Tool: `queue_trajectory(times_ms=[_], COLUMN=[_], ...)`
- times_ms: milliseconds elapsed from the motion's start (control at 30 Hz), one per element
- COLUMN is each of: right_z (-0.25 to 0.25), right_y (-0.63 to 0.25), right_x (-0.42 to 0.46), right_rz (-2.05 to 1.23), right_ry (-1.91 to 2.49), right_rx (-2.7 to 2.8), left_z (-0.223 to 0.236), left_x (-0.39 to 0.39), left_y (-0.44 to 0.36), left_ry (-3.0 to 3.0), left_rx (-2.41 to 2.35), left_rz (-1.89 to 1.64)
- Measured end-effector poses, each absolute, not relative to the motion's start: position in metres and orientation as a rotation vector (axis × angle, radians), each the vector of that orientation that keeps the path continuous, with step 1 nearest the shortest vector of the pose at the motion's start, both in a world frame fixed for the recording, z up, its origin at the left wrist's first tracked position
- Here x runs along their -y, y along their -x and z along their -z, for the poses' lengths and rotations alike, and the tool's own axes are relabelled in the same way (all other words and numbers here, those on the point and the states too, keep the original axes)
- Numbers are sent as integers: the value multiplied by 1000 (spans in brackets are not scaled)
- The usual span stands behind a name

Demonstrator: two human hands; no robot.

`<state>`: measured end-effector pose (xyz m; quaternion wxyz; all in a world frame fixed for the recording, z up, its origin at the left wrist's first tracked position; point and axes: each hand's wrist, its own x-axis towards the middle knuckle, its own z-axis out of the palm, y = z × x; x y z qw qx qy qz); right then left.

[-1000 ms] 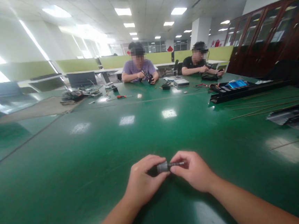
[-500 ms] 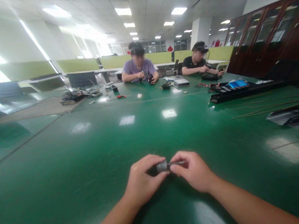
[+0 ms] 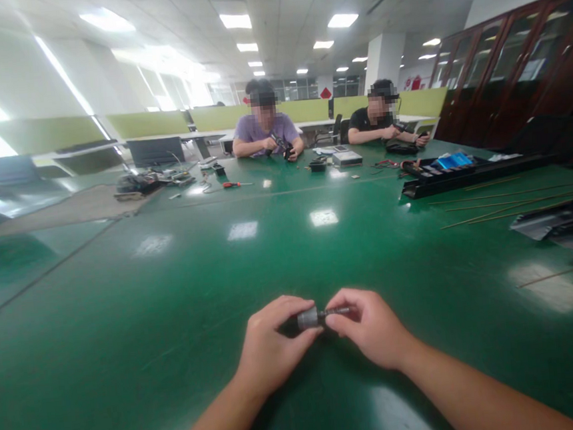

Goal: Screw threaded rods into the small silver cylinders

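Between thumb and fingers, my left hand [image 3: 270,340] grips a small grey cylindrical part [image 3: 307,317], which looks like a small motor and lies sideways. A thin, dark, ridged shaft [image 3: 336,311] sticks out from its right end. My right hand [image 3: 371,325] pinches this shaft, its fingers closed around it from the right. Both hands are low over the green table [image 3: 211,268], close together. The left end of the cylinder is partly covered by my left fingers, and the tip of the shaft runs into my right hand.
Across the table sit a person in a purple shirt [image 3: 247,135] and another in black [image 3: 361,123], each handling dark devices. A screwdriver [image 3: 234,185], a grey box [image 3: 347,159] and a pile of parts [image 3: 138,182] lie there. Long black trays [image 3: 424,186] and thin rods [image 3: 497,212] are at the right.
Both hands and the held part have shifted very slightly left and up in the picture. The grip of each hand looks the same.
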<state>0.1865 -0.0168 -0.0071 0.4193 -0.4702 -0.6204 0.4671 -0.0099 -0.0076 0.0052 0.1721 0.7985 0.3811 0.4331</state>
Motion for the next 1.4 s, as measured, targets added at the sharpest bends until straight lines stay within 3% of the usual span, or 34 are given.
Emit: queue_trajectory(times_ms=[1400], right_z=[9], right_y=[-188], right_x=[18], right_rz=[-1165], right_ry=[1147], right_rx=[1505], left_z=[-3], left_x=[6], left_y=[15], left_ry=[-2196], left_rx=[-1227], left_rz=[-1244])
